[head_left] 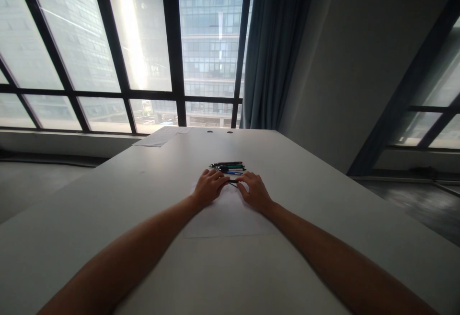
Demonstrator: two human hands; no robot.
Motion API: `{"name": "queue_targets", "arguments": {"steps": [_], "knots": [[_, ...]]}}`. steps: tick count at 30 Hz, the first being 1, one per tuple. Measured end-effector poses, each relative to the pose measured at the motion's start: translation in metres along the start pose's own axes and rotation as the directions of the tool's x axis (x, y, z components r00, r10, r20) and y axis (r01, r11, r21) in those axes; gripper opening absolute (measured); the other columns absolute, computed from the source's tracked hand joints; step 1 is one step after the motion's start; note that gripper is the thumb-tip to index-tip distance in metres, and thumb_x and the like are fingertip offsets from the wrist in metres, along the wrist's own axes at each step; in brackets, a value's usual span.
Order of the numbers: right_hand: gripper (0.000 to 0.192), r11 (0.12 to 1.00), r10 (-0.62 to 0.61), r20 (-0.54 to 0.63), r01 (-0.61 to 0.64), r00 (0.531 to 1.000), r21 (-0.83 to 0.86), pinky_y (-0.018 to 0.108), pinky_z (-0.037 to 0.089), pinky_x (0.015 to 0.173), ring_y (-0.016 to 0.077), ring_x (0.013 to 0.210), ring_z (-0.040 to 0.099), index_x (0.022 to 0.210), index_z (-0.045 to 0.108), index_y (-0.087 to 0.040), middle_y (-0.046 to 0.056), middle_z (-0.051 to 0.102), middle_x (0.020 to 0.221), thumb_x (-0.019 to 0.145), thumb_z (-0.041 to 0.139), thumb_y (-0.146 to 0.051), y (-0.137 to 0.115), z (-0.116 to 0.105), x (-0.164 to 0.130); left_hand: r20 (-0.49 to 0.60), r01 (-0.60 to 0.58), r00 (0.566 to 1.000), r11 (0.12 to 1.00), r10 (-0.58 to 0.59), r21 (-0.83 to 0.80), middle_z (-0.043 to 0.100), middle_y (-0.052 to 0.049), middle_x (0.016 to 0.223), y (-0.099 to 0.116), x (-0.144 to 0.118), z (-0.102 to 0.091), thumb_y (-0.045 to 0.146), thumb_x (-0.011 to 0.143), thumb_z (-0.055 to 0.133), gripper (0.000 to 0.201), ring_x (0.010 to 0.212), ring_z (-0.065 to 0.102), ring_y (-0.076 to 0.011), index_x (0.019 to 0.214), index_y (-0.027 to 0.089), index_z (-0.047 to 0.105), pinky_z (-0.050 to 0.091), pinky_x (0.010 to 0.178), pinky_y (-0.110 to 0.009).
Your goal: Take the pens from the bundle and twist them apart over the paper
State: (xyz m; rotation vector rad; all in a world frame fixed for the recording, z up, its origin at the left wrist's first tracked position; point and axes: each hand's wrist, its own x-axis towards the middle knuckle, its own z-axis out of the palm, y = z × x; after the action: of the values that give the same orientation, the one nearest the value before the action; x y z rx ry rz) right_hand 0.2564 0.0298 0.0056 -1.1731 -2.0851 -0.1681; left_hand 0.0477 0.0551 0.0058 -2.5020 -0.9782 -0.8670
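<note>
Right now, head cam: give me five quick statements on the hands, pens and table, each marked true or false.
1. Both hands meet at a dark pen between them. True: the left hand and right hand pinch a black pen at either end.
2. The row of pens lies nearer the person than the hands. False: the pens lie just beyond the hands, toward the window.
3. A sheet of paper lies under the hands. True: a white sheet lies under the hands on the table.
4. The curtain covers the whole window. False: the blue curtain hangs only at its right edge.
5. The far left corner of the table is bare. False: papers lie there.
</note>
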Motion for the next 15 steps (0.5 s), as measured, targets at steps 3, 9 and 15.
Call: {"name": "queue_targets", "arguments": {"steps": [3, 9, 15], "knots": [[0.011, 1.0, 0.01, -0.005, -0.01, 1.0, -0.022, 0.033, 0.037, 0.083, 0.0209, 0.097, 0.056, 0.092, 0.063, -0.018, 0.007, 0.064, 0.099, 0.085, 0.054, -0.016, 0.001, 0.001, 0.0, 0.029, -0.031, 0.999, 0.999, 0.03, 0.019, 0.066, -0.008, 0.106, 0.001, 0.0, -0.002, 0.022, 0.095, 0.038, 0.034, 0.101, 0.053, -0.0228, 0.117, 0.026, 0.063, 0.038, 0.086, -0.04], [0.008, 0.997, 0.039, -0.025, -0.041, 0.999, -0.06, 0.033, 0.036, 0.083, 0.0206, 0.095, 0.056, 0.091, 0.061, -0.018, 0.006, 0.065, 0.096, 0.086, 0.055, -0.02, 0.002, 0.002, 0.0, 0.043, 0.023, 0.999, 0.999, -0.024, 0.042, 0.063, -0.009, 0.111, -0.004, 0.003, -0.009, 0.008, 0.085, 0.041, 0.046, 0.104, 0.052, -0.0236, 0.124, 0.026, 0.058, 0.038, 0.091, -0.043], [0.008, 0.993, 0.088, -0.023, -0.09, 0.996, -0.076, 0.033, 0.035, 0.084, 0.0208, 0.095, 0.056, 0.088, 0.062, -0.018, 0.006, 0.065, 0.097, 0.086, 0.055, -0.02, 0.004, 0.004, 0.001, 0.134, 0.174, 0.975, 0.985, -0.175, 0.017, 0.064, -0.006, 0.104, -0.027, 0.009, -0.024, 0.003, 0.079, 0.042, 0.043, 0.095, 0.059, -0.0205, 0.11, 0.024, 0.063, 0.043, 0.089, -0.038]]}}
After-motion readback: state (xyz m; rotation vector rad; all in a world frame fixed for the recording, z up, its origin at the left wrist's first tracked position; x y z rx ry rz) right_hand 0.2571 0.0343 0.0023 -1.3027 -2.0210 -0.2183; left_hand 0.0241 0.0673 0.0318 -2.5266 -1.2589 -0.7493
